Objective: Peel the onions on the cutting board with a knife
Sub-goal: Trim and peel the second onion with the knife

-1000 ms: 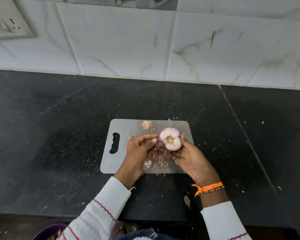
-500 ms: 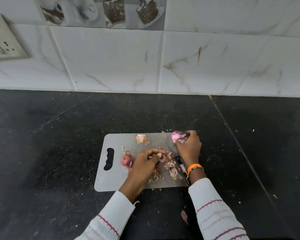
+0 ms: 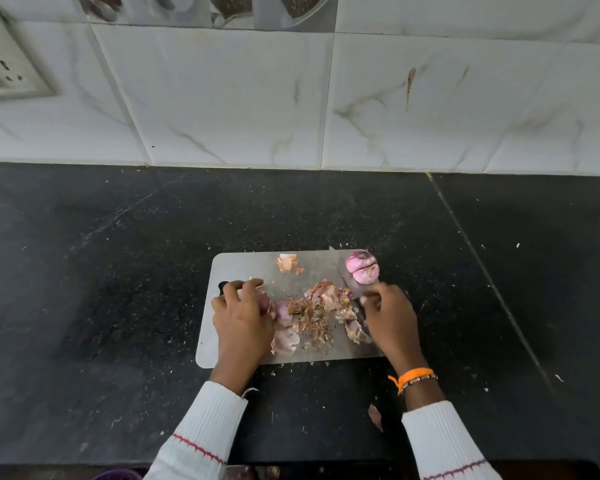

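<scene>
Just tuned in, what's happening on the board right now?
A person is peeling onions on a grey cutting board. The left hand curls round an unpeeled onion near the board's handle end. The right hand is at the knife, whose blade points toward the wall; its handle is hidden under the hand. A peeled onion sits at the far right corner, beside the blade. A pile of skins lies between the hands.
</scene>
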The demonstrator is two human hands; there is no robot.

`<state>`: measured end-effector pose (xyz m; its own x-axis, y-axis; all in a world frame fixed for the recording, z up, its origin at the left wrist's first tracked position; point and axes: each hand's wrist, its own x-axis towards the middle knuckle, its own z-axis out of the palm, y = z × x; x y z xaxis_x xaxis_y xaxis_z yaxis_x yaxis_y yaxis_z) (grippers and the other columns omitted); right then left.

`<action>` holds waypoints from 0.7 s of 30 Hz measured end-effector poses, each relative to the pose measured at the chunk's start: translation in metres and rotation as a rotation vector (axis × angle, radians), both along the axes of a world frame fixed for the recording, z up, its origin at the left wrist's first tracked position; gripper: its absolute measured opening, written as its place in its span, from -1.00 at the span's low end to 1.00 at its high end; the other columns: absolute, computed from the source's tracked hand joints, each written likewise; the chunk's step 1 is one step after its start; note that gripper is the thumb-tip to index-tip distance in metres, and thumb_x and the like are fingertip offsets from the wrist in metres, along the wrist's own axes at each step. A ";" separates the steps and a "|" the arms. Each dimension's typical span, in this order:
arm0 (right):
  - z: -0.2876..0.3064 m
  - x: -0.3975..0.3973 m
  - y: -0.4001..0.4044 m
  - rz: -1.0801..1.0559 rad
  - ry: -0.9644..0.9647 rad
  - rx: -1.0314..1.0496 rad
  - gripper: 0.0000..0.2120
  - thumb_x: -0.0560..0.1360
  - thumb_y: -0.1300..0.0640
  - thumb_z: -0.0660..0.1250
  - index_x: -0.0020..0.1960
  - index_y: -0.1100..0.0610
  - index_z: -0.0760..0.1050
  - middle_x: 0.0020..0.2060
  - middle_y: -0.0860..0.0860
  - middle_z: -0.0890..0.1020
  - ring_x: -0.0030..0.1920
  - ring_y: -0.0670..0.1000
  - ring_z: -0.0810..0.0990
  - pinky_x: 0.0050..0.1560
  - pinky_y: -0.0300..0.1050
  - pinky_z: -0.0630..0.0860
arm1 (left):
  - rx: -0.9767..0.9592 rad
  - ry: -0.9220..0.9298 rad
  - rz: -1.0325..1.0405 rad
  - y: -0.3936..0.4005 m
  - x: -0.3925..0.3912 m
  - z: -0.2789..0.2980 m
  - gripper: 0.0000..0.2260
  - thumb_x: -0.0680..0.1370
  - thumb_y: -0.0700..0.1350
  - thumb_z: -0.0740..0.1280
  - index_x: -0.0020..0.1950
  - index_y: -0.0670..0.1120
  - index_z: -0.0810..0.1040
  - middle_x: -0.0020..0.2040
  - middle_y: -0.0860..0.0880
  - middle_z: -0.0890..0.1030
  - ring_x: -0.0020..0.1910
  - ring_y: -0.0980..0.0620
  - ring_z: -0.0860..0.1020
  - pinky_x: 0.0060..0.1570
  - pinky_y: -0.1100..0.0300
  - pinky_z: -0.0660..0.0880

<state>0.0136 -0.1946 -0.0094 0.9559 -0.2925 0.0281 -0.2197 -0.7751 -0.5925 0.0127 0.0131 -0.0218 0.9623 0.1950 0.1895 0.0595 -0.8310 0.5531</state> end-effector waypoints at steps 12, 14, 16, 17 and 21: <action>-0.010 -0.013 0.041 0.147 0.027 -0.105 -0.58 0.50 0.20 0.33 0.33 0.11 0.36 0.19 0.04 0.50 0.19 0.01 0.49 0.09 -0.16 0.48 | -0.322 0.111 0.015 0.016 0.001 -0.002 -0.64 0.39 -0.35 0.40 0.15 -0.18 0.46 0.09 -0.16 0.54 0.06 -0.14 0.49 0.10 -0.03 0.46; -0.009 -0.011 0.055 0.209 0.022 -0.088 -0.58 0.49 0.19 0.34 0.33 0.12 0.36 0.16 0.04 0.51 0.16 0.02 0.50 0.09 -0.15 0.48 | -0.364 0.062 0.011 0.018 0.003 0.003 -0.63 0.38 -0.35 0.42 0.15 -0.17 0.46 0.09 -0.13 0.54 0.07 -0.11 0.49 0.11 0.02 0.46; -0.009 -0.009 0.070 0.262 0.018 -0.073 -0.64 0.49 0.19 0.33 0.26 0.14 0.39 0.12 0.06 0.52 0.13 0.05 0.51 0.06 -0.13 0.48 | -0.418 0.037 0.018 0.020 0.002 0.009 -0.64 0.39 -0.35 0.43 0.14 -0.17 0.47 0.08 -0.09 0.53 0.06 -0.03 0.48 0.08 0.16 0.43; -0.009 -0.008 0.078 0.283 0.017 -0.057 -0.69 0.49 0.19 0.33 0.22 0.15 0.41 0.10 0.07 0.52 0.12 0.07 0.51 0.04 -0.12 0.46 | -0.443 0.030 0.026 0.021 0.001 0.011 -0.65 0.39 -0.35 0.43 0.13 -0.16 0.47 0.07 -0.07 0.53 0.04 0.00 0.48 0.04 0.23 0.40; -0.003 -0.002 0.104 0.351 0.028 0.026 -0.69 0.48 0.20 0.33 0.21 0.17 0.44 0.10 0.10 0.56 0.14 0.10 0.50 0.01 -0.15 0.42 | -0.479 -0.043 0.020 0.023 -0.003 0.017 -0.66 0.40 -0.35 0.42 0.12 -0.13 0.48 0.05 -0.02 0.54 0.03 0.04 0.50 -0.08 0.42 0.36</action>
<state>0.0115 -0.0906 -0.0125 0.9985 0.0541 -0.0025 0.0413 -0.7911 -0.6104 0.0092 0.0362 -0.0048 0.9506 0.2890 0.1137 0.0415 -0.4811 0.8757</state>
